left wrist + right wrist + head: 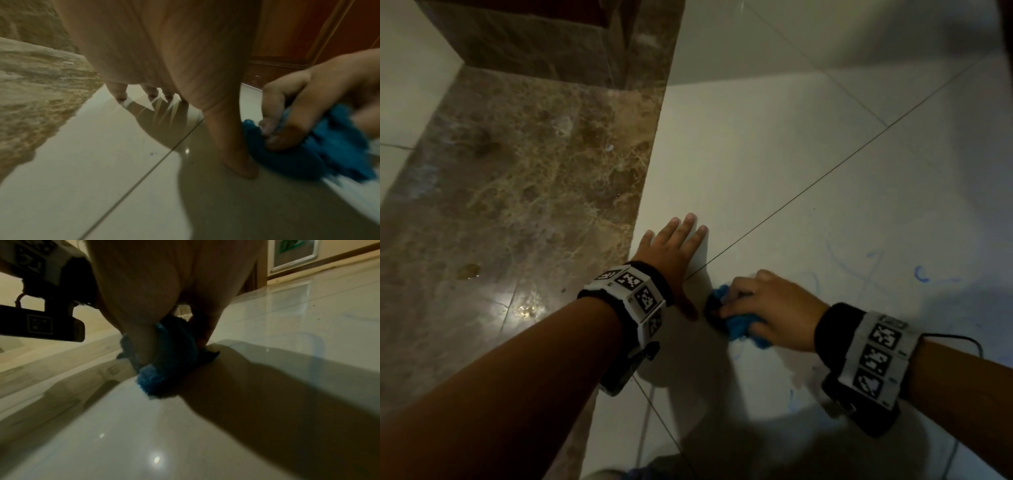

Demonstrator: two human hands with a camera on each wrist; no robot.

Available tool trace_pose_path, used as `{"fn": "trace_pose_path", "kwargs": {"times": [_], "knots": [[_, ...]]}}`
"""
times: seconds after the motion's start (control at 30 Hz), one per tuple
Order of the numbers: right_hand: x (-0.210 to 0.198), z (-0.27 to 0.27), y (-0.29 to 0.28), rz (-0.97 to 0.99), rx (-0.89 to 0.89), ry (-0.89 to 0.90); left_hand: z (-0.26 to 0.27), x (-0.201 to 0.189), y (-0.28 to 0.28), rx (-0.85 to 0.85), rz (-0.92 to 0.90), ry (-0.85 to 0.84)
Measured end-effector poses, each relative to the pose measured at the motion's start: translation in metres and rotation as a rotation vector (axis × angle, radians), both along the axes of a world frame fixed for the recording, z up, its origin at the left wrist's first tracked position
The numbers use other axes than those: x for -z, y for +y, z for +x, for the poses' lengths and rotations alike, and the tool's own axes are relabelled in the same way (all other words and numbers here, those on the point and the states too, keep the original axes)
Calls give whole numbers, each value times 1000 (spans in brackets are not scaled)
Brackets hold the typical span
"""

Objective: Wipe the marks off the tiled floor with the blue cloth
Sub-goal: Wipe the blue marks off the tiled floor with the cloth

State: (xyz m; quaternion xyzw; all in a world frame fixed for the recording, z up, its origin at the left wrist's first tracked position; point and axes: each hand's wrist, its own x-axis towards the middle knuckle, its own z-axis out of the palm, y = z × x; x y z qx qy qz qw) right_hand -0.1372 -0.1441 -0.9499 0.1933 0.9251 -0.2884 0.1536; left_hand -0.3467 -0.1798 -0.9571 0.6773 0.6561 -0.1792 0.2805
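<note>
My right hand (760, 305) grips a bunched blue cloth (743, 327) and holds it down on the white tiled floor (791, 192); the cloth (320, 152) shows under its curled fingers in the left wrist view, and the cloth (164, 363) bulges below the palm in the right wrist view. My left hand (671, 246) lies flat on the floor just left of the cloth, fingers straight and spread, thumb close to the cloth. Faint blue marks (923, 275) are scribbled on the tile to the right of my right hand, and paler streaks lie below it.
A brown marble strip (517, 205) runs along the left of the white tiles. A dark grout line (825, 178) crosses diagonally behind my hands. A wooden door (308, 32) stands at the far side. A framed panel (294, 254) leans at the wall.
</note>
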Motion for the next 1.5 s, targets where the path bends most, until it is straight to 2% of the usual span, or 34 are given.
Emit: {"fn": "trace_pose_path", "kwargs": {"times": [0.03,0.13,0.2,0.27,0.37,0.4,0.43,0.5,0.53,0.57,0.6,0.67,0.73,0.77,0.8,0.87,0.93,0.97,1.0,1.07,1.13,1.17,1.2,1.27,1.33,1.4,1.5], "knots": [[3,1,10,3,75,29,0,0,0,-2,1,-3],[17,11,45,50,484,134,-1,0,1,-12,-3,-25],[20,14,47,78,582,156,-1,0,1,-11,-8,-28],[14,6,24,69,459,163,-1,0,1,-13,-2,-23],[9,0,-4,27,142,57,0,0,1,-11,-1,-15],[9,1,2,27,148,47,0,0,1,-11,-3,-16],[13,4,12,36,238,84,-1,0,1,-12,-4,-18],[20,13,41,86,573,146,-1,0,1,-12,-5,-22],[20,17,51,113,708,134,-1,0,0,-12,-6,-19],[19,18,53,153,761,91,0,-1,0,-11,-6,-16],[15,14,48,193,734,33,0,-2,1,-10,-7,-14],[7,4,25,192,534,-28,0,-3,1,-11,-16,-16],[5,5,10,114,302,1,1,-4,1,-15,-22,-20],[4,8,12,84,259,21,1,-5,1,-14,-21,-18],[5,11,22,53,306,65,1,-5,1,-14,-19,-17],[13,20,48,31,605,182,0,-4,1,-16,-16,-15],[15,27,63,67,859,181,1,-4,2,-12,-23,-6],[15,26,61,97,879,158,2,-5,3,-14,-29,0],[12,22,53,103,837,162,3,-6,4,-22,-35,3],[6,10,27,59,627,162,9,-9,8,-44,-42,8],[0,6,10,10,377,39,17,-13,11,-26,-33,15],[-1,8,12,-17,327,20,22,-15,13,-4,-18,14],[-2,12,21,-55,365,57,26,-17,15,14,0,3],[4,28,43,-72,626,185,33,-18,18,24,27,-29],[10,43,57,29,851,200,41,-19,22,37,32,-48],[11,44,47,125,819,185,50,-18,28,75,32,-39],[10,33,15,45,575,170,60,-12,33,118,12,-30]]}}
